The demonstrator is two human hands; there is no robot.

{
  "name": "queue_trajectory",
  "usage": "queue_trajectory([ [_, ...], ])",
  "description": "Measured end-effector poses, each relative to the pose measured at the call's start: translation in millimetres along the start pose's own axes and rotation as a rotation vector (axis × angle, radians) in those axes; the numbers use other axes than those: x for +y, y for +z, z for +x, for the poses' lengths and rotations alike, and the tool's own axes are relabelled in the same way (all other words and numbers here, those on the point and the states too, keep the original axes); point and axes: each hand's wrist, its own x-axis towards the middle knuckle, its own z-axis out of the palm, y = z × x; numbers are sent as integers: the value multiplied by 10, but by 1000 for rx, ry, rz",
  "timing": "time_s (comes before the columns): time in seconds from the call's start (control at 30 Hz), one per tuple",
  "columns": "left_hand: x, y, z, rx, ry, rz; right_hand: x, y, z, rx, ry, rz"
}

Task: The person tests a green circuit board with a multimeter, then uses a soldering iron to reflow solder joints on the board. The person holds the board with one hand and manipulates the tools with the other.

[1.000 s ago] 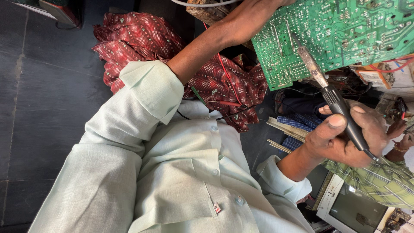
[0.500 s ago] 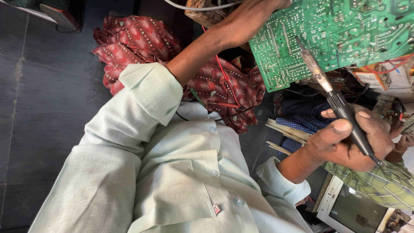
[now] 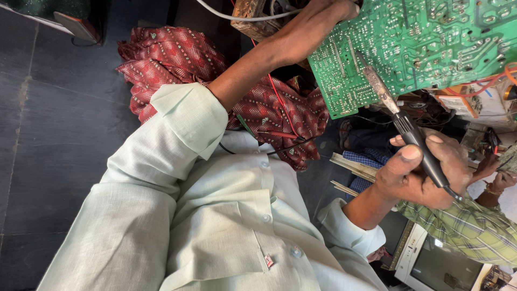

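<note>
Dark tiled floor (image 3: 48, 134), red cloth (image 3: 177, 54)

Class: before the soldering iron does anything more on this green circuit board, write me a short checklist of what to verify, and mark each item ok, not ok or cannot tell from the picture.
1. Left hand grips the circuit board at its edge: ok.
2. Right hand wrapped around the soldering iron handle: ok.
3. Iron tip lies against the board's solder side: ok.
4. Tip is hot: cannot tell.
5. Red wire is away from the tip: ok.
6. Patterned red cloth away from the tip: ok.
</note>
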Motion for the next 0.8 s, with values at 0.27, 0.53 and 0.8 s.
queue_trajectory([
  [0.27, -118, 20, 11, -6, 42, 3, 10, 10, -20, -14, 2, -2],
  [0.53, -188, 21, 24, -2, 100, 53, 34, -25, 3, -8, -40, -40],
  [0.8, -251, 38, 34, -7, 52, 76, 40, -21, -16, -22, -42, -17],
])
